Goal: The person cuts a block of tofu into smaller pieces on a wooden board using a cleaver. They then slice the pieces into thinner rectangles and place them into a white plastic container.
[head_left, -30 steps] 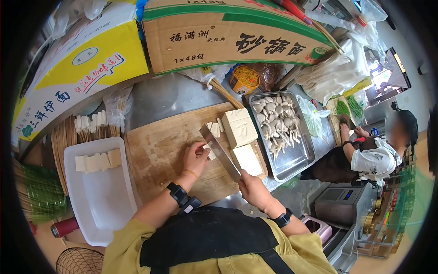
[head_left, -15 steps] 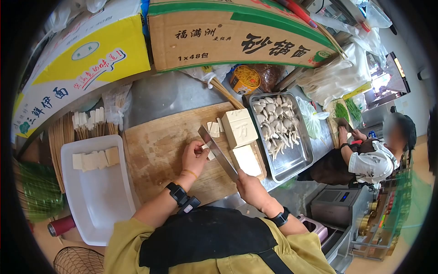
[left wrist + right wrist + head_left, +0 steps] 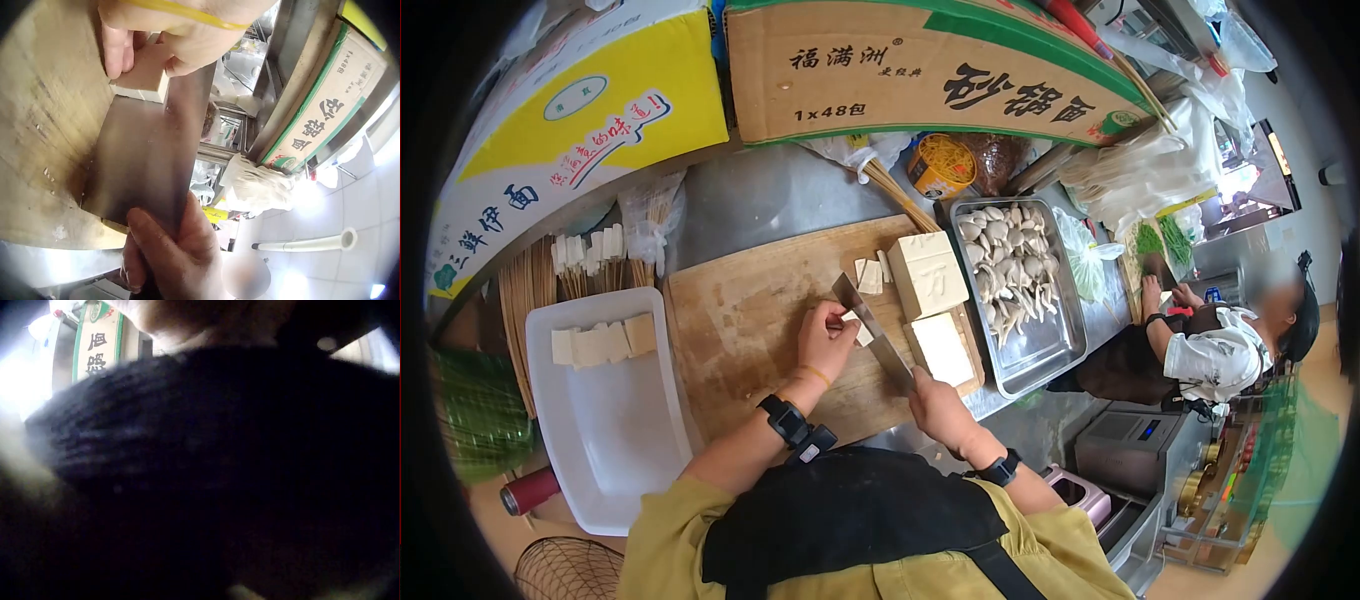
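Note:
My right hand (image 3: pixel 945 410) grips a cleaver (image 3: pixel 880 345) by its handle end, the wide blade slanting across the wooden board (image 3: pixel 745 300). Just left of the blade, my left hand (image 3: pixel 825 342) pinches a small white tofu piece (image 3: pixel 145 76) between fingers and thumb. In the left wrist view the blade stands right against the cut face of that piece. To the right of the cleaver are a large stamped tofu block (image 3: pixel 928 282) and a lower tofu slab (image 3: pixel 940 350). A few thin tofu slices (image 3: pixel 867 275) lie beyond the blade tip. Dark cloth fills most of the right wrist view.
At left, a white plastic tub (image 3: pixel 615 470) holds a row of tofu slices (image 3: pixel 600 345). A metal tray (image 3: pixel 1040 358) of mushrooms (image 3: pixel 1005 260) sits right of the board. Skewers (image 3: pixel 900 195) and cardboard boxes (image 3: pixel 940 85) line the back. Another person (image 3: pixel 1235 345) works at right.
The right hand and cleaver have shifted slightly left, toward the left hand. My left hand keeps its hold on the tofu piece. The head view has turned a little.

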A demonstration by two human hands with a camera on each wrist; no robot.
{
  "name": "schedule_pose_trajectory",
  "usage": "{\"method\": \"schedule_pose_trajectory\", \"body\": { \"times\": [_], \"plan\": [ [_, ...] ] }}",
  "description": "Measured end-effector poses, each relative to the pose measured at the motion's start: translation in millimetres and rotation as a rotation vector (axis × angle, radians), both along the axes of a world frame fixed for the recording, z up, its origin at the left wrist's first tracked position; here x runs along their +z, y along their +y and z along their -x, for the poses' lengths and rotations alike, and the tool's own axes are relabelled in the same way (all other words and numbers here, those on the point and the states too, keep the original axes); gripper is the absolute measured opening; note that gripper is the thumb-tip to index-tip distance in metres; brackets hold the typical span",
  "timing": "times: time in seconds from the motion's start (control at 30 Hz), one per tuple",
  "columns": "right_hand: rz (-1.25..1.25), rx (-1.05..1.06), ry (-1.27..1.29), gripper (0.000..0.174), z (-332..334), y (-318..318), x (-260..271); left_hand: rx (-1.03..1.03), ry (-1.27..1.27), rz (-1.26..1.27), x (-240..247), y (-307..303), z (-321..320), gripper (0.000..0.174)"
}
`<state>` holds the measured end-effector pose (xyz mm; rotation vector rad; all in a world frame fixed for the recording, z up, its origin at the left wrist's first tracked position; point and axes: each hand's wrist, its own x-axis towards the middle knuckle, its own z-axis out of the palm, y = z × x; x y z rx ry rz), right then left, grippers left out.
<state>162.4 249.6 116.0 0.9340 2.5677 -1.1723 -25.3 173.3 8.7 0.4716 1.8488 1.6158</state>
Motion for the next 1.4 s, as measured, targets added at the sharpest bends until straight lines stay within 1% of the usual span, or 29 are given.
{"method": "schedule_pose_trajectory", "body": {
  "times": [0.03,0.13,0.2,0.3,0.37,0.4,0.5,0.6,0.67,0.73,0.77,0.8,0.83,0.87,0.93,1.03,1.07,1.13,1.17,1.2,1.23,1.27,1.3,1.37,1.4],
  "plan": [
    [0.037,-0.014,-0.003,0.017,1,2,2,-0.005,-0.068,-0.018,-1,-1,1,0.025],
    [0.103,-0.162,0.095,0.019,-7,0,-14,0.013,-0.262,-0.057,2,-8,3,0.029],
    [0.054,-0.115,0.143,0.02,-14,-1,-20,0.043,-0.392,-0.048,10,-13,3,0.032],
    [-0.012,-0.077,0.179,0.02,-20,-9,-16,-0.01,0.003,0.106,-3,-10,1,0.038],
    [-0.068,-0.03,0.206,0.018,-22,-15,-15,-0.019,0.179,0.143,5,-9,-3,0.041],
    [-0.052,-0.05,0.193,0.018,-24,-17,-16,-0.02,0.268,0.162,8,-8,-3,0.043],
    [-0.012,-0.093,0.174,0.017,-30,-20,-16,-0.052,0.426,0.242,2,-5,-3,0.045],
    [-0.015,-0.118,0.204,0.017,-34,-20,-11,-0.099,0.464,0.334,2,3,-1,0.043],
    [-0.031,-0.108,0.232,0.017,-38,-22,-13,-0.185,0.52,0.414,12,10,-1,0.04],
    [-0.074,-0.117,0.23,0.02,-42,-22,-20,-0.245,0.584,0.484,24,10,1,0.035],
    [-0.016,-0.157,0.197,0.026,-47,-20,-32,-0.25,0.545,0.523,34,8,1,0.033],
    [-0.035,-0.153,0.186,0.028,-51,-19,-41,-0.242,0.617,0.525,39,4,-4,0.034],
    [-0.092,-0.137,0.189,0.027,-48,-20,-29,-0.252,0.579,0.551,39,5,-9,0.035],
    [0.008,-0.23,0.151,0.02,-45,-22,-22,-0.248,0.625,0.515,35,3,-11,0.029],
    [0.115,-0.281,0.016,0.02,-36,-24,1,-0.309,0.597,0.486,41,1,-12,0.031],
    [0.009,-0.18,0.139,0.021,-45,-22,-20,-0.323,0.345,0.271,14,-3,-1,0.03],
    [-0.008,-0.165,0.126,0.021,-49,-20,-25,-0.341,0.23,0.181,6,-8,3,0.033],
    [-0.036,-0.138,0.111,0.021,-50,-18,-34,-0.379,0.015,0.001,-5,-26,19,0.038],
    [-0.041,-0.122,0.109,0.022,-50,-17,-33,-0.421,-0.091,-0.021,26,-44,31,0.039],
    [-0.025,-0.14,0.102,0.019,-47,-18,-29,-0.408,-0.183,-0.034,67,-70,45,0.035],
    [-0.008,-0.159,0.095,0.016,-45,-20,-24,-0.407,-0.123,-0.127,79,-94,62,0.034],
    [0.01,-0.18,0.086,0.014,-42,-22,-19,-0.387,0.01,-0.077,100,-119,82,0.033],
    [0.032,-0.198,0.049,0.014,-39,-23,-15,-0.297,0.111,-0.143,110,-144,100,0.033],
    [-0.025,-0.136,0.068,0.02,-46,-18,-27,-0.083,0.114,-0.049,114,-190,142,0.032],
    [-0.055,-0.109,0.077,0.024,-48,-18,-32,-0.01,0.256,0.069,103,-211,167,0.031]
  ]
}}
